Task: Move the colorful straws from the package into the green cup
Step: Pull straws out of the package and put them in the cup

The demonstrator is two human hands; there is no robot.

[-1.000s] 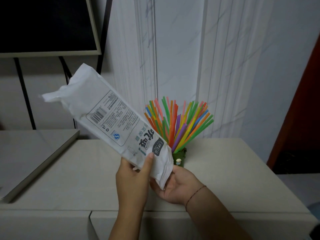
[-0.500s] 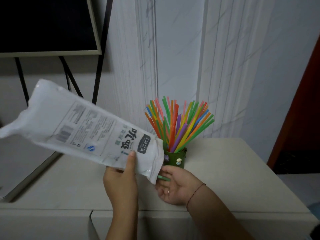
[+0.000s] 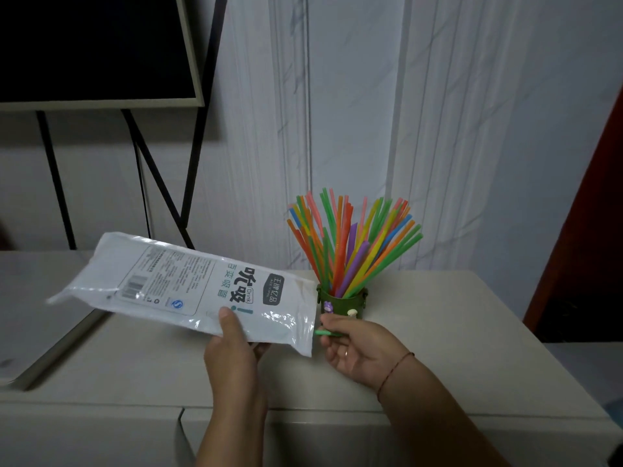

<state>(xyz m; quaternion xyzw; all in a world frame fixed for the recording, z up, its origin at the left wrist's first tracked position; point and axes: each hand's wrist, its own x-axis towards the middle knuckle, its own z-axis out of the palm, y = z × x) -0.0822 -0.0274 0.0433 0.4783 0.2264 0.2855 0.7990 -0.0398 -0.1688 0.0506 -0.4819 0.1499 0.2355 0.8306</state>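
Pinching a green straw (image 3: 327, 332) just in front of the green cup (image 3: 342, 303), the right hand (image 3: 362, 350) may snag the fanned straws (image 3: 350, 244) and tip it, while the left hand (image 3: 232, 352) grips the package (image 3: 188, 288).

1. The cup (image 3: 342, 303) is set on the counter (image 3: 455, 325), toward its back edge, near the wall.
2. The straws (image 3: 350, 244) are stood in the cup and fanned out above its rim.
3. The package (image 3: 188, 291) is held over the counter, left of the cup, by the left hand (image 3: 232, 352) beneath it.
4. A single straw (image 3: 327, 333) is pinched by the right hand (image 3: 360, 348), in front of the cup, at the package's right end.
5. A screen (image 3: 94, 45) is stood behind, far left.
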